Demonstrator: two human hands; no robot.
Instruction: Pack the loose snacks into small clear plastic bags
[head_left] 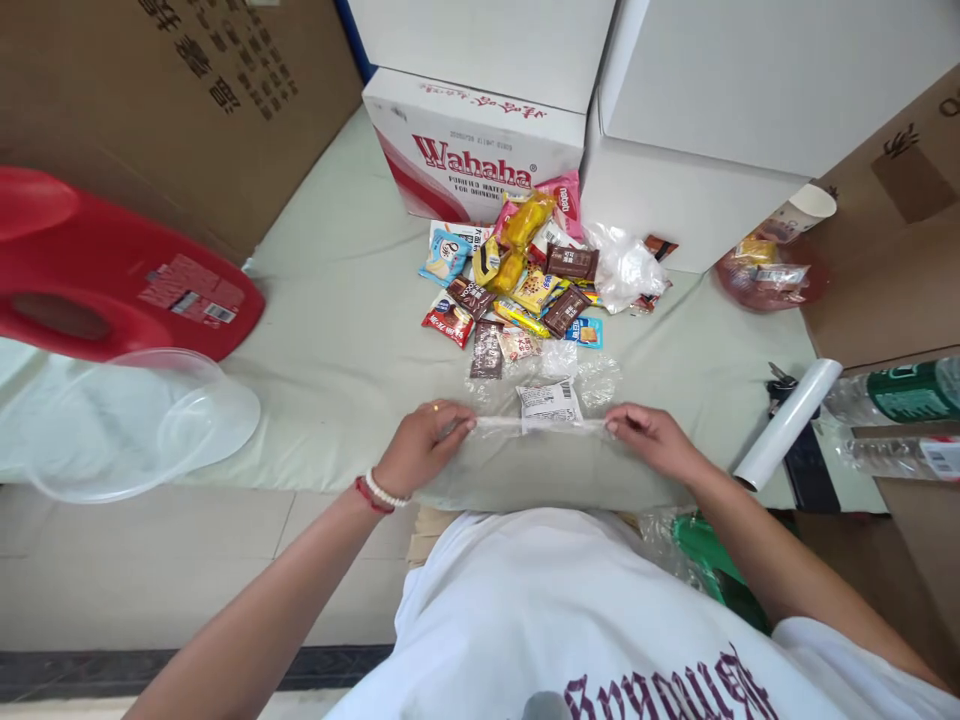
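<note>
A clear plastic bag (pixel 525 465) lies flat in front of me on the pale green sheet (pixel 337 330). My left hand (pixel 424 445) pinches the bag's top edge at its left end, and my right hand (pixel 649 440) pinches the same edge at its right end. The edge is stretched straight between them. A white labelled packet (pixel 549 403) lies just beyond the stretched edge. Past it sits a heap of snack packets (pixel 525 280), several of them brown, yellow, blue and red.
A Wahaha carton (pixel 469 150) and white boxes (pixel 697 120) stand behind the heap. At the left are a red plastic item (pixel 112 275) and clear lids (pixel 127 425). At the right: a white roll (pixel 787 422), a paper cup (pixel 806 210), a green bottle (pixel 911 390), brown cartons.
</note>
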